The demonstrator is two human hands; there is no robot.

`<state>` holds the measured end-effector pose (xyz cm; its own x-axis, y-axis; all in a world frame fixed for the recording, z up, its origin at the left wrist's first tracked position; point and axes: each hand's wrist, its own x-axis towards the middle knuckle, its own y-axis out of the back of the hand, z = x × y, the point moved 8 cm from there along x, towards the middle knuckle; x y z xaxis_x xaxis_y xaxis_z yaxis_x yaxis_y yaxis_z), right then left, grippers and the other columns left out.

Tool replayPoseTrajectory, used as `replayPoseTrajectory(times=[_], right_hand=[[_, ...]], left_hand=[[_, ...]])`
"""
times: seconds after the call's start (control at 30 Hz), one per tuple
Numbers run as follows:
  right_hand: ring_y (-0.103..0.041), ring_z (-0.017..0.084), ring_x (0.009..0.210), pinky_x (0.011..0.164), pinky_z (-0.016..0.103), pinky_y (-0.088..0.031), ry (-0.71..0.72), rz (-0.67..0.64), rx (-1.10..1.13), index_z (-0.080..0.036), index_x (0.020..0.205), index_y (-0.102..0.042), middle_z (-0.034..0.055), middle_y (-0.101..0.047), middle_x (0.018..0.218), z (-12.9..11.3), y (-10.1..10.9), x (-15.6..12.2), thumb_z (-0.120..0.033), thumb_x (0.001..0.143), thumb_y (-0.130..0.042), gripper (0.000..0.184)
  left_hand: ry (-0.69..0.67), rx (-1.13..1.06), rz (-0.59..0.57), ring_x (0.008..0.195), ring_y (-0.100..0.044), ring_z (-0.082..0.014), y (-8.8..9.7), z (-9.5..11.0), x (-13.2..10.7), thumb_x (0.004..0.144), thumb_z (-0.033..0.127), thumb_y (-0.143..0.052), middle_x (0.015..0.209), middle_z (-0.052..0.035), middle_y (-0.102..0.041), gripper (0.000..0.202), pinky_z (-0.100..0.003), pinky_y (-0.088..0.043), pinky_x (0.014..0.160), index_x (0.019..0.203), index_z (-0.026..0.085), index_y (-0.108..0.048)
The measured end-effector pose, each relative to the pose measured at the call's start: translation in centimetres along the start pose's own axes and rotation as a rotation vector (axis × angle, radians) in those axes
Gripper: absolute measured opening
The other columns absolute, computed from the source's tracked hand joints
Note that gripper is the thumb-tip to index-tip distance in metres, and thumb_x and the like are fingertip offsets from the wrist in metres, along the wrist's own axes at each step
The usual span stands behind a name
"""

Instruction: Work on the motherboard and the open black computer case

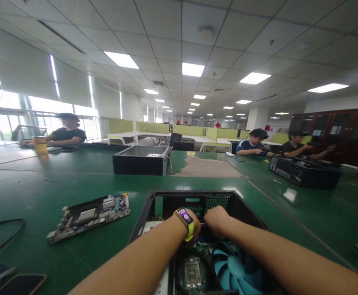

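Note:
Both of my hands are down inside an open black computer case (245,201) on the table in front of me. My left hand (195,221), with a lime-banded smartwatch (185,217) on its wrist, is bent inward over the board; its fingers are hidden. Close beside it, my right hand (217,219) is closed with the fingers curled down, and what they grip cannot be seen. Below the hands lie a green motherboard (208,250) with a metal processor socket (192,273) and a blue fan (236,266).
A loose motherboard (89,217) lies left of the case. Farther back stand a metal chassis (140,164) and another computer case (308,172). A phone (21,284) and black cable (3,223) are at the near left. Three people sit around the green table (83,182).

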<state>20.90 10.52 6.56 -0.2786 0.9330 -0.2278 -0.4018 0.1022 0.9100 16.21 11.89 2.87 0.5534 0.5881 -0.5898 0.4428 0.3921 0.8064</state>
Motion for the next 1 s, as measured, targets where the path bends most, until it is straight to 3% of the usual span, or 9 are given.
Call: replayPoseTrajectory(times=[0.23,0.47,0.63,0.77,0.87,0.93,1.0], right_hand=[[-0.067,0.031,0.099,0.082,0.040,-0.053,-0.012,0.002,0.014,-0.015,0.100,-0.072,0.0189,-0.071,0.103,0.3,-0.1,0.2,-0.023,0.066,-0.072,0.035],[-0.067,0.032,0.098,0.082,0.040,-0.052,-0.030,0.003,0.028,-0.016,0.098,-0.072,0.0188,-0.071,0.103,0.5,-0.2,0.3,-0.024,0.062,-0.074,0.037],[-0.067,0.032,0.099,0.083,0.041,-0.052,-0.044,-0.005,0.038,-0.016,0.098,-0.073,0.0186,-0.071,0.103,0.7,-0.1,0.2,-0.026,0.060,-0.076,0.039],[-0.067,0.033,0.097,0.082,0.040,-0.052,-0.048,-0.023,0.052,-0.016,0.096,-0.073,0.0177,-0.071,0.102,1.1,0.2,-0.1,-0.028,0.055,-0.079,0.044],[-0.067,0.032,0.097,0.081,0.040,-0.052,-0.052,-0.031,0.067,-0.018,0.099,-0.073,0.0156,-0.072,0.102,1.4,0.7,-0.3,-0.034,0.053,-0.081,0.049],[-0.067,0.032,0.098,0.082,0.040,-0.052,-0.058,-0.030,0.075,-0.019,0.103,-0.071,0.0145,-0.072,0.104,1.5,1.1,-0.5,-0.039,0.053,-0.082,0.055],[-0.067,0.031,0.099,0.082,0.040,-0.052,-0.070,-0.021,0.079,-0.020,0.104,-0.071,0.0142,-0.071,0.104,1.5,1.7,-0.8,-0.044,0.054,-0.081,0.056]], left_hand=[[-0.016,0.032,0.000,0.070,-0.066,-0.0294,0.0,0.4,-0.2,0.050,0.040,-0.080,0.065,-0.0104,-0.070,0.030,-0.045,-0.055,0.073,0.046,0.017,-0.061],[-0.030,0.029,0.027,0.067,-0.065,-0.0284,0.2,0.7,0.2,0.048,0.039,-0.082,0.052,-0.0066,-0.063,0.040,-0.043,-0.055,0.071,0.036,0.019,-0.050],[-0.042,0.014,0.062,0.064,-0.064,-0.0269,0.9,1.3,-0.7,0.051,0.042,-0.081,0.050,-0.0047,-0.063,0.030,-0.039,-0.054,0.066,0.047,0.018,-0.064],[-0.124,-0.011,0.132,0.076,-0.066,-0.0253,3.3,1.9,-4.3,0.062,0.041,-0.076,0.078,-0.0064,-0.074,0.030,-0.036,-0.053,0.073,0.082,0.019,-0.076],[-0.255,-0.080,0.229,0.091,-0.066,-0.0208,6.2,2.3,-8.9,0.078,0.045,-0.064,0.105,-0.0033,-0.073,0.039,-0.031,-0.050,0.083,0.111,0.025,-0.070],[-0.404,-0.210,0.388,0.098,-0.064,-0.0179,8.1,2.6,-13.0,0.084,0.047,-0.057,0.114,-0.0028,-0.070,0.041,-0.028,-0.048,0.089,0.118,0.025,-0.066],[-0.520,-0.387,0.624,0.105,-0.061,-0.0176,9.1,1.8,-17.8,0.088,0.047,-0.052,0.118,-0.0043,-0.067,0.042,-0.029,-0.045,0.096,0.120,0.023,-0.064]])
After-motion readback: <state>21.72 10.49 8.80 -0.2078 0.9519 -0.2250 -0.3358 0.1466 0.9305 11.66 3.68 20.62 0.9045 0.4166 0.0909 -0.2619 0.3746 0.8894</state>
